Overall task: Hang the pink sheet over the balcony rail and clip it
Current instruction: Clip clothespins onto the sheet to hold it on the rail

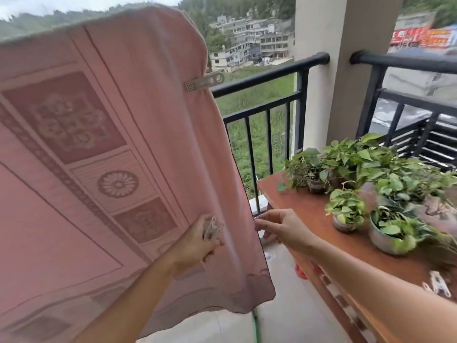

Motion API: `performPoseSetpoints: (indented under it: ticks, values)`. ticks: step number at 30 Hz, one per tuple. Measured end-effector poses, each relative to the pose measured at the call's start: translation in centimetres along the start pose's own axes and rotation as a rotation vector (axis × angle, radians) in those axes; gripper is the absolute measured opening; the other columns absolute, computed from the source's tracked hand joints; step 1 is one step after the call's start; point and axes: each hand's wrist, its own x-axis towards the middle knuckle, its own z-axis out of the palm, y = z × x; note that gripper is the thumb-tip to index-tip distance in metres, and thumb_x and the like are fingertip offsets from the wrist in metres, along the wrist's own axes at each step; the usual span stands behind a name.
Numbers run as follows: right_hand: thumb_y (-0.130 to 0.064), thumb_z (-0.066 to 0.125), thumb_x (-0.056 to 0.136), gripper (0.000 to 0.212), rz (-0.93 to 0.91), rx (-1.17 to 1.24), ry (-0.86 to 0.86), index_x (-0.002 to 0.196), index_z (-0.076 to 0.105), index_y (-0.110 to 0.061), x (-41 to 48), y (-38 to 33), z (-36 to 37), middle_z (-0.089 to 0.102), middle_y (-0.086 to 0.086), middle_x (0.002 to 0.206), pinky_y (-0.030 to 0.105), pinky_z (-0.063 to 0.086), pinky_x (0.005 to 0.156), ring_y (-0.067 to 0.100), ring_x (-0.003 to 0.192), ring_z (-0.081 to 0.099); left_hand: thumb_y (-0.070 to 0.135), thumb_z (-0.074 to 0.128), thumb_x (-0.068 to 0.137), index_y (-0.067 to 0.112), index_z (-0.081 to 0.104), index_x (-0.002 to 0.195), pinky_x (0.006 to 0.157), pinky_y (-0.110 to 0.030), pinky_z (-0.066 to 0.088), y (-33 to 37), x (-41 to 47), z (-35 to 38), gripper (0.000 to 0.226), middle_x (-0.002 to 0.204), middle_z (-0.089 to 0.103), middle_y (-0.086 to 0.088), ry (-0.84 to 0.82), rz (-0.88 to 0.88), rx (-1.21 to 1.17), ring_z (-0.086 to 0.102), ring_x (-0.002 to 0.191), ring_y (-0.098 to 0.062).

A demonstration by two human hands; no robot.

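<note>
Left hand (197, 243) grips spare clips (212, 229) against the pink sheet (99, 144); right hand (284, 231) reaches its side edge, and I cannot tell whether it grasps. Flower-patterned, the sheet hangs over the rail (267, 73), pinned by a pale clip (204, 81). Potted plants (358, 169) crowd the wooden surface (309, 211) just beside.
</note>
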Motion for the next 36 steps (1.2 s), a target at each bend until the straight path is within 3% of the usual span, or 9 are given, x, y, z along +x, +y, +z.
performPoseSetpoints:
  ticks: [4, 11, 16, 19, 22, 25, 27, 30, 36]
  values:
    - [-0.023, 0.081, 0.075, 0.019, -0.106, -0.085, -0.027, 0.09, 0.075, -0.012, -0.1, 1.0, 0.2, 0.074, 0.01, 0.086, 0.029, 0.053, 0.067, 0.01, 0.069, 0.062, 0.011, 0.06, 0.091, 0.006, 0.059, 0.093, 0.067, -0.047, 0.058, -1.0, 0.6, 1.4, 0.005, 0.091, 0.068, -0.014, -0.08, -0.036, 0.147, 0.071, 0.075, -0.029]
    - [-0.018, 0.083, 0.071, 0.015, -0.225, -0.031, -0.171, 0.085, 0.077, -0.017, 1.4, 1.4, -0.7, 0.071, 0.0, 0.077, 0.02, 0.044, 0.062, 0.008, 0.067, 0.054, 0.018, 0.051, 0.097, 0.012, 0.056, 0.084, 0.045, -0.026, 0.047, 0.7, 1.9, 3.1, 0.015, 0.087, 0.071, -0.011, -0.248, -0.064, 0.346, 0.068, 0.06, -0.021]
    - [-0.015, 0.08, 0.075, 0.005, -0.218, 0.056, -0.173, 0.075, 0.076, -0.018, 2.9, 3.1, -2.8, 0.071, 0.012, 0.087, 0.022, 0.045, 0.066, 0.026, 0.078, 0.064, 0.022, 0.057, 0.093, 0.013, 0.061, 0.089, 0.052, -0.027, 0.049, 2.3, 4.7, 5.0, 0.011, 0.081, 0.07, -0.003, -0.252, -0.083, 0.407, 0.067, 0.065, -0.019]
    - [-0.007, 0.073, 0.08, 0.018, -0.144, 0.081, 0.002, 0.064, 0.071, -0.016, 4.5, 3.6, -5.8, 0.074, 0.002, 0.08, 0.024, 0.047, 0.073, 0.008, 0.081, 0.068, 0.027, 0.071, 0.083, 0.018, 0.066, 0.113, 0.076, -0.029, 0.05, 4.7, 7.3, 5.6, 0.032, 0.097, 0.067, 0.002, 0.035, 0.158, 0.689, 0.064, 0.09, -0.017]
    - [0.007, 0.065, 0.082, 0.032, -0.057, 0.175, 0.092, 0.055, 0.063, -0.011, 6.0, 3.6, -9.3, 0.072, 0.017, 0.077, 0.02, 0.051, 0.069, 0.007, 0.071, 0.069, 0.028, 0.08, 0.071, 0.018, 0.066, 0.116, 0.097, -0.039, 0.046, 8.1, 10.8, 5.6, 0.048, 0.121, 0.061, -0.005, 0.377, 0.616, 1.312, 0.056, 0.115, -0.026]
    - [0.01, 0.06, 0.083, 0.031, 0.033, 0.247, 0.061, 0.056, 0.062, -0.005, 7.3, 4.6, -10.7, 0.07, 0.026, 0.078, 0.024, 0.053, 0.066, 0.024, 0.068, 0.067, 0.028, 0.065, 0.085, 0.018, 0.057, 0.123, 0.114, -0.055, 0.015, 10.9, 14.5, 6.0, 0.04, 0.137, 0.05, -0.011, 0.135, 0.247, 1.808, 0.035, 0.135, -0.033]
    - [0.007, 0.062, 0.084, 0.023, 0.14, 0.257, 0.073, 0.063, 0.058, -0.002, 8.0, 6.2, -10.4, 0.067, 0.036, 0.09, 0.037, 0.053, 0.071, 0.036, 0.082, 0.068, 0.017, 0.056, 0.09, 0.019, 0.061, 0.104, 0.108, -0.052, 0.027, 11.8, 16.0, 6.0, 0.015, 0.117, 0.062, -0.004, -0.024, -0.048, 1.845, 0.051, 0.117, -0.026]
    - [0.007, 0.059, 0.084, 0.025, 0.272, 0.3, 0.056, 0.064, 0.051, -0.006, 8.7, 8.4, -9.7, 0.068, 0.032, 0.094, 0.056, 0.052, 0.082, 0.047, 0.095, 0.064, 0.001, 0.046, 0.087, 0.017, 0.059, 0.093, 0.074, -0.034, 0.043, 11.7, 16.8, 5.4, 0.021, 0.094, 0.063, 0.001, -0.047, -0.093, 1.738, 0.062, 0.091, -0.022]
    - [-0.001, 0.05, 0.086, 0.015, 0.324, 0.242, -0.002, 0.072, 0.052, -0.006, 10.6, 9.9, -8.3, 0.072, 0.015, 0.09, 0.045, 0.052, 0.072, 0.023, 0.072, 0.063, 0.005, 0.041, 0.087, 0.016, 0.059, 0.103, 0.065, -0.033, 0.04, 11.6, 16.2, 4.1, 0.026, 0.098, 0.063, -0.003, -0.085, -0.116, 1.729, 0.061, 0.09, -0.026]
